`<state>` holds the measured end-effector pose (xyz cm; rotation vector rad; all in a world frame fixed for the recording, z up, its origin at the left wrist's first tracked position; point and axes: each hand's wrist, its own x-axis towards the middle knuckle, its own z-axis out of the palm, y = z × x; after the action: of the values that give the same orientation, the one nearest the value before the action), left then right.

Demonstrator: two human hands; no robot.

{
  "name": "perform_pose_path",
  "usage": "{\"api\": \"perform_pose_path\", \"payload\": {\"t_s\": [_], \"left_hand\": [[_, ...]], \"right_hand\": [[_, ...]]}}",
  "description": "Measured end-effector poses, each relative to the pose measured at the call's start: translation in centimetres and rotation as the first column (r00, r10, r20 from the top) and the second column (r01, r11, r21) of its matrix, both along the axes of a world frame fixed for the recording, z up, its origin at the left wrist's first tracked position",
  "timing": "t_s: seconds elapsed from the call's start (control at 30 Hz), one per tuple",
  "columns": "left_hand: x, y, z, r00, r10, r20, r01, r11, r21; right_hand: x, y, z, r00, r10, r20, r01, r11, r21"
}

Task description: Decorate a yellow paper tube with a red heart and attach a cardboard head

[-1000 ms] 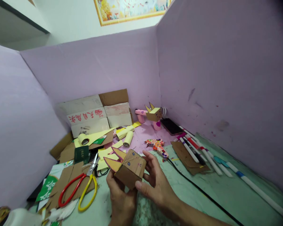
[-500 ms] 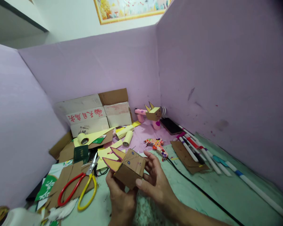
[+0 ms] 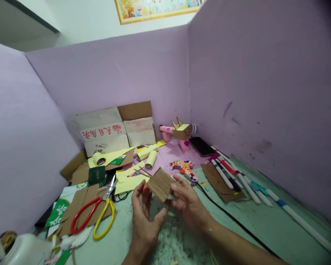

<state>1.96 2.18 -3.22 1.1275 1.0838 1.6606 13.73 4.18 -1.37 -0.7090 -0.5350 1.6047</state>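
Note:
A small cardboard box [image 3: 160,184] is held above the green table, a plain ridged face turned up and two thin pointed pieces sticking out at its upper left. My right hand [image 3: 189,200] grips its right side between thumb and fingers. At the left, my left hand [image 3: 146,217] has its thumb and fingers apart, the fingertips close to the box's left edge; whether they touch it is unclear. Behind the box lie yellow paper pieces [image 3: 129,184] and a patterned glue gun [image 3: 186,170] with a black cable.
Scissors [image 3: 107,200] with red and yellow handles lie left on cardboard scraps [image 3: 84,206]. A pink figure [image 3: 182,133] with a box head stands at the back near a phone [image 3: 202,146]. Markers [image 3: 234,175] and white tubes lie right. A white bottle [image 3: 27,251] is at lower left.
The box has been turned over, so its drawn eyes and coloured ears no longer show. My left hand has loosened from its underside and opened. The view has shifted slightly.

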Motion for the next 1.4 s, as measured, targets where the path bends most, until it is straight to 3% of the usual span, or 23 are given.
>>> {"api": "perform_pose_path", "payload": {"t_s": [0.1, 0.3, 0.8, 1.03, 1.17, 1.3, 1.4], "left_hand": [[-0.5, 0.2, 0.1, 0.982, -0.103, 0.159, 0.109, 0.994, -0.028], [-1.0, 0.5, 0.5, 0.942, -0.241, 0.233, 0.269, 0.958, -0.099], [-0.6, 0.1, 0.5, 0.928, -0.204, 0.313, 0.246, 0.964, -0.104], [-0.8, 0.0, 0.8, 0.936, -0.112, 0.333, 0.163, 0.978, -0.129], [-1.2, 0.3, 1.4, 0.918, -0.050, 0.393, 0.142, 0.968, -0.208], [-1.6, 0.6, 2.7, 0.902, 0.010, 0.432, 0.127, 0.949, -0.287], [-2.2, 0.9, 3.5, 0.901, 0.001, 0.434, 0.175, 0.914, -0.365]], "right_hand": [[0.0, 0.1, 0.1, 0.999, -0.030, -0.011, 0.030, 1.000, -0.006], [-0.4, -0.7, -1.2, 0.992, -0.019, 0.124, -0.006, 0.979, 0.205], [-0.2, -1.2, -1.0, 0.981, -0.003, 0.196, -0.055, 0.956, 0.289], [-0.8, -0.9, -1.7, 0.992, 0.040, 0.123, -0.083, 0.925, 0.372], [-1.1, -0.5, -2.2, 0.982, 0.085, 0.170, -0.138, 0.934, 0.330], [-0.4, 0.3, -2.3, 0.922, -0.090, 0.377, -0.031, 0.953, 0.302], [1.0, 1.0, -1.8, 0.820, -0.313, 0.480, 0.066, 0.884, 0.464]]}}
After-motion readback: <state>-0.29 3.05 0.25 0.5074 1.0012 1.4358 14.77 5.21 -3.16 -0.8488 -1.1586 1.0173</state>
